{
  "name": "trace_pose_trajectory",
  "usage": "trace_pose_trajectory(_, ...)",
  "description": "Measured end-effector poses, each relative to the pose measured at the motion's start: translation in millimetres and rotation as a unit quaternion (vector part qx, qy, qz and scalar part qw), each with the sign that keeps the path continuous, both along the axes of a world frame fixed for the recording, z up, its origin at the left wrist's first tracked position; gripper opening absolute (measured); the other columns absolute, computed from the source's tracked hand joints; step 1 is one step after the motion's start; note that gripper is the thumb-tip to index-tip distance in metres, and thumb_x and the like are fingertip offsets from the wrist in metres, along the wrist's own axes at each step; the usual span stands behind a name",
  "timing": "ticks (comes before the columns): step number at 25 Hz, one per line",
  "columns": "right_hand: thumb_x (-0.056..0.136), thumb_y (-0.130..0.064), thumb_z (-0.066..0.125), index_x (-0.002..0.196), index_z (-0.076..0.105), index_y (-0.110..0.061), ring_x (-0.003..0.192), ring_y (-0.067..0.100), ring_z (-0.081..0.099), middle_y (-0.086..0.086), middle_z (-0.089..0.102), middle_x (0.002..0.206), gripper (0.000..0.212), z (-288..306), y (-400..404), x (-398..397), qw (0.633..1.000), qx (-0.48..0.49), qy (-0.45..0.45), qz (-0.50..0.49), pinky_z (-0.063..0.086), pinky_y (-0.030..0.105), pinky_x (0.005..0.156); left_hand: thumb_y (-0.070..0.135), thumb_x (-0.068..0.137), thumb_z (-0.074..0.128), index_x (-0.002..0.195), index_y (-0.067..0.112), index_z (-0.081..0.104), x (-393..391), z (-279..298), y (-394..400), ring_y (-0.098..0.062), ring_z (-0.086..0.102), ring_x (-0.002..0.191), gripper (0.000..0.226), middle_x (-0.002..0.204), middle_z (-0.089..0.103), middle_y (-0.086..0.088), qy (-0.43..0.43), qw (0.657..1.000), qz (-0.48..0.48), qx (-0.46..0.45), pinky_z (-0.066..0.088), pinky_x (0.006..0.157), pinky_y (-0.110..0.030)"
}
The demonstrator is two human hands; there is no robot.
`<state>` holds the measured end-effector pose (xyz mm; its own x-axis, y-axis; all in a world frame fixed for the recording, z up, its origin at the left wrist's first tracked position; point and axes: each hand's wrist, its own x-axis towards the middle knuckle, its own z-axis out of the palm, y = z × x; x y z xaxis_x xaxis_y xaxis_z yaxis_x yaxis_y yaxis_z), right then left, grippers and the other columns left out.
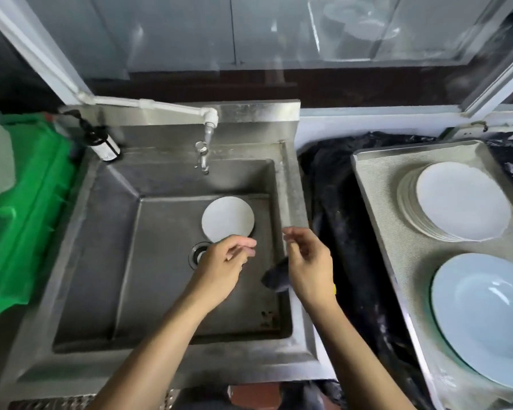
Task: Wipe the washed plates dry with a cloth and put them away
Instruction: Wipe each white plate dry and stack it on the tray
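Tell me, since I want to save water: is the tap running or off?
Off, it seems: no stream falls from the tap into the sink, and the plate below looks unsplashed.

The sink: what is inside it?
One small white plate lies flat on the sink floor, beside the drain. The left hand covers part of the drain and the plate's near edge.

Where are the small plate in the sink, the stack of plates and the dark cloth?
small plate (228, 218): head view, centre of its face.
stack of plates (462, 199): head view, face of the top plate.
dark cloth (276, 279): head view, fold showing beside the right hand.
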<state>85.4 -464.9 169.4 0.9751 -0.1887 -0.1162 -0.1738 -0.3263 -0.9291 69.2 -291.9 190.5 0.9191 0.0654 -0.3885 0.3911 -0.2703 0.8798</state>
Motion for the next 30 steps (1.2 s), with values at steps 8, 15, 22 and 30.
trace_pose_trajectory(8, 0.094, -0.001, 0.060, 0.101, 0.072, -0.023, 0.090, -0.003, 0.068, -0.014, 0.075, 0.095, 0.026, -48, 124, -41, 0.998, -0.014, 0.063, -0.018, 0.049, 0.011, 0.077, 0.020, 0.096, 0.054, 0.098, 0.044, 0.070, -26, -56, 133, -0.002, 0.069, 0.099, 0.029, 0.097, 0.076, 0.017, 0.023, 0.999, -0.033, 0.018, 0.055, 0.094, -0.044)
trace_pose_trajectory(15, 0.094, -0.003, 0.062, 0.097, 0.075, -0.026, 0.084, -0.006, 0.067, -0.015, 0.076, 0.091, 0.026, -124, 149, -42, 0.984, -0.033, 0.168, -0.045, 0.048, 0.011, 0.072, 0.004, 0.097, 0.055, 0.095, 0.033, 0.072, -29, -130, 162, -0.016, 0.072, 0.091, 0.034, 0.092, 0.076, 0.013, 0.066, 0.997, 0.034, 0.007, 0.056, 0.089, -0.051)
trace_pose_trajectory(22, 0.095, -0.009, 0.061, 0.099, 0.073, -0.027, 0.081, 0.001, 0.065, -0.014, 0.073, 0.089, 0.023, -224, 147, 38, 0.979, -0.052, 0.189, -0.057, 0.049, 0.027, 0.075, 0.001, 0.096, 0.054, 0.097, 0.032, 0.071, 33, -226, 171, -0.014, 0.072, 0.090, 0.036, 0.093, 0.076, 0.013, 0.063, 0.996, 0.067, 0.021, 0.056, 0.090, -0.052)
trace_pose_trajectory(30, 0.098, -0.007, 0.057, 0.116, 0.071, -0.008, 0.103, 0.021, 0.067, 0.002, 0.071, 0.102, 0.022, -340, 156, 141, 0.957, 0.023, 0.178, -0.229, 0.052, 0.028, 0.089, 0.012, 0.097, 0.053, 0.113, 0.031, 0.065, 140, -328, 171, -0.013, 0.065, 0.110, 0.028, 0.122, 0.067, 0.006, 0.061, 0.994, 0.088, 0.036, 0.053, 0.100, -0.042)
